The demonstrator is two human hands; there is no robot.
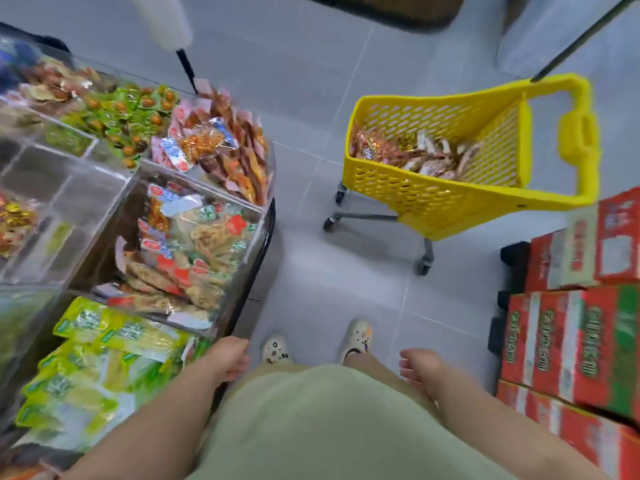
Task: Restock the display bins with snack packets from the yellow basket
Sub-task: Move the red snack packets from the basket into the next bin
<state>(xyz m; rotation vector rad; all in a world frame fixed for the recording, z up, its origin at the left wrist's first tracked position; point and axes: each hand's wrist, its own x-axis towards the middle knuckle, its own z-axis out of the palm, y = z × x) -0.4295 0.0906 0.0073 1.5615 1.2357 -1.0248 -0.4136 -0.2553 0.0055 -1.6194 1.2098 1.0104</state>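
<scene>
Left hand [228, 358]: empty, fingers loosely curled, lower centre, just beside the display stand's edge.
Right hand [417, 367]: empty, fingers loosely curled, lower centre-right.
Display bins [256, 233]: clear-walled, left of frame, holding packets.
Yellow basket [415, 202]: wheeled, on the floor, upper right, well apart from both hands.
Snack packets [412, 150]: heaped inside the basket.
Cartons [568, 341]: red-green, stacked, lower right.

wheeled yellow basket [433, 206] stands on the floor, holding a blurred heap of snack packets [412, 155]; clear display bins [76, 192] stand to its left, seemingly part-filled.
</scene>
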